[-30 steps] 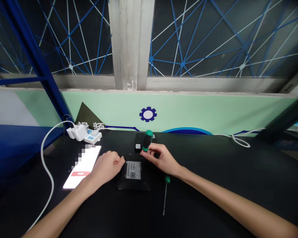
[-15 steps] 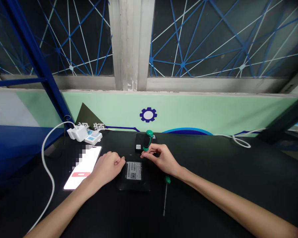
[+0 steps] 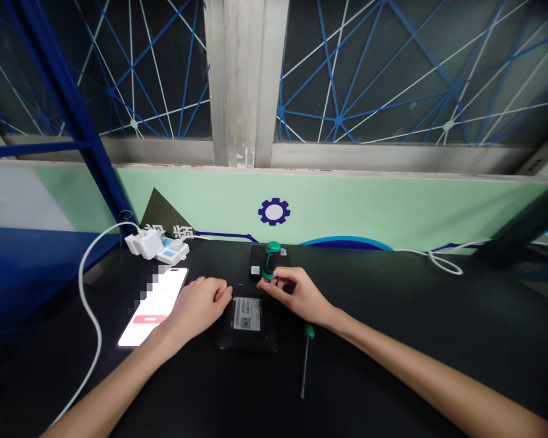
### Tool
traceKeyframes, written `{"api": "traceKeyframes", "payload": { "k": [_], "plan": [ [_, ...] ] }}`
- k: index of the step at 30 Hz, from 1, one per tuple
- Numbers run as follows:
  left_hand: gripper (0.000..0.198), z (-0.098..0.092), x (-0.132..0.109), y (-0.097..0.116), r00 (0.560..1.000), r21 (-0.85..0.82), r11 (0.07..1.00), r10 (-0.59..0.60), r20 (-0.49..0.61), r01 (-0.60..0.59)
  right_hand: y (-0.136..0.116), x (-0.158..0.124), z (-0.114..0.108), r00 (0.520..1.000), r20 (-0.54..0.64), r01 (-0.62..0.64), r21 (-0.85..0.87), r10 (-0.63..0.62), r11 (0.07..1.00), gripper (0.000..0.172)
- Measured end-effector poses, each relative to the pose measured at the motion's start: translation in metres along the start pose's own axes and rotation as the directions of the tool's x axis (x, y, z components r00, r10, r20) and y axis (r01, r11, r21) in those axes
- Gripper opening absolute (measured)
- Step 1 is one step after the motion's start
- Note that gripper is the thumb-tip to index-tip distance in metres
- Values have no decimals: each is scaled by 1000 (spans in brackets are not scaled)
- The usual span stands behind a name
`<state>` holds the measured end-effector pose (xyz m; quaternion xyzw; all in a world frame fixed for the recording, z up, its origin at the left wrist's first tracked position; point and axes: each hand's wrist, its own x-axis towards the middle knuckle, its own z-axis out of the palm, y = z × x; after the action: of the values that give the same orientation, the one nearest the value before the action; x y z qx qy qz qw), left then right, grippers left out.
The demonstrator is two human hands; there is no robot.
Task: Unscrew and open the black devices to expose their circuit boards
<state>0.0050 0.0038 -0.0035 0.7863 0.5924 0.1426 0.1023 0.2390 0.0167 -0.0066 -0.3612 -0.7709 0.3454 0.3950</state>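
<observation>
Screwdrivers: two (right grip pinches one); left grip, curled closed, beside one labelled device.

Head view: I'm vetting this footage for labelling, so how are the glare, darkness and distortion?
In the head view, the phone screen glares white beside a pixelated patch; same view, the black device nearly melts into the dark table, its label standing out; head view again, the right hand and screwdriver look fairly sharp, the right forearm seemingly stretched toward the corner.

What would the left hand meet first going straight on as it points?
Probably the black box at the back, but the right hand is close to that line and depth is unclear.
</observation>
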Motion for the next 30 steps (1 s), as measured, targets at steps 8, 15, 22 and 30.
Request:
{"api": "traceKeyframes", "payload": {
  "k": [8,15,22,30],
  "plan": [
    [34,-1,0,0,1000,0,1000,-13,5,13,9,4,3,987,-49,-142,188,154,972,45],
    [35,0,0,-1,1000,13,1000,-13,13,13,11,4,3,985,-51,-149,250,167,957,42],
    [36,1,0,-1,1000,17,1000,-5,10,5,11,3,1,991,-21,-123,208,130,970,39],
    [38,3,0,-3,1000,13,1000,0,8,0,5,1,-2,994,47,-107,205,100,973,42]
  ]
}}
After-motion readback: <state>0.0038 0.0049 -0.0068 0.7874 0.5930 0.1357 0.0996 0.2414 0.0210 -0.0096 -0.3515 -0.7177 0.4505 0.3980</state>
